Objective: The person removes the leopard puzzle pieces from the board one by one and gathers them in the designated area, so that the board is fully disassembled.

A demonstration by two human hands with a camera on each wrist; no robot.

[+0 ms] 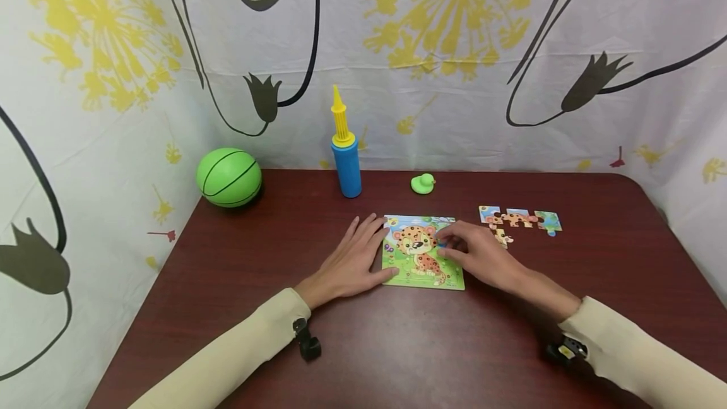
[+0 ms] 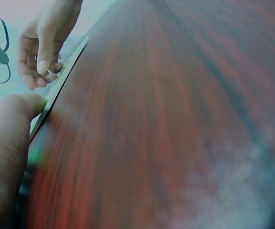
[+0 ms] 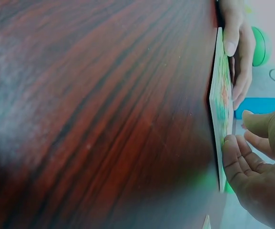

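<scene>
A square jigsaw puzzle (image 1: 406, 273) with a cartoon leopard on green grass lies on the table. My left hand (image 1: 356, 257) rests at its left side, fingers spread and thumb on its lower left part. Over the right part of the puzzle is my right hand (image 1: 479, 254), fingers loosely bent and fingertips right at its surface. The right wrist view shows a gap between the thumb (image 3: 256, 123) and the fingers of that hand, and no piece shows there. Several loose puzzle pieces (image 1: 518, 218) lie beyond the right hand, some of them close together.
A green ball (image 1: 229, 177) sits at the table's far left corner. A blue and yellow hand pump (image 1: 347, 169) stands upright near the back edge, with a small green toy duck (image 1: 423, 183) to its right. Patterned cloth (image 1: 443, 112) hangs behind the dark table (image 1: 363, 346).
</scene>
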